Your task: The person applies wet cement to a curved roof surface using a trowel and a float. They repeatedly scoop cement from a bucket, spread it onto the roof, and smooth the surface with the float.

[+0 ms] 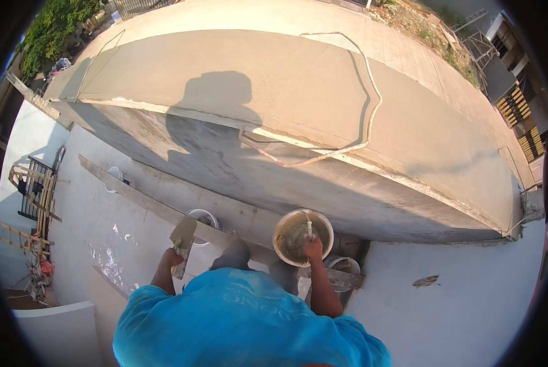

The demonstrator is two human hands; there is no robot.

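My left hand (175,257) is closed around a flat plastering trowel (184,234), whose broad grey blade points away from me. On my right, a round bucket (331,235) holds wet grey mortar (293,240). Over its near side, my right hand (313,248) grips a tool by its pale handle (309,229). The working end of that tool is down in the mortar and cannot be made out. My blue sleeves and shirt fill the lower middle.
A long wall (274,79) with a smooth grey top crosses ahead, a bent rod (372,122) arching over its edge. A narrow plank (136,197) runs along below it. White buckets (218,224) stand near the plank; another bucket (355,266) sits right. Stacked lumber (43,211) lies far left.
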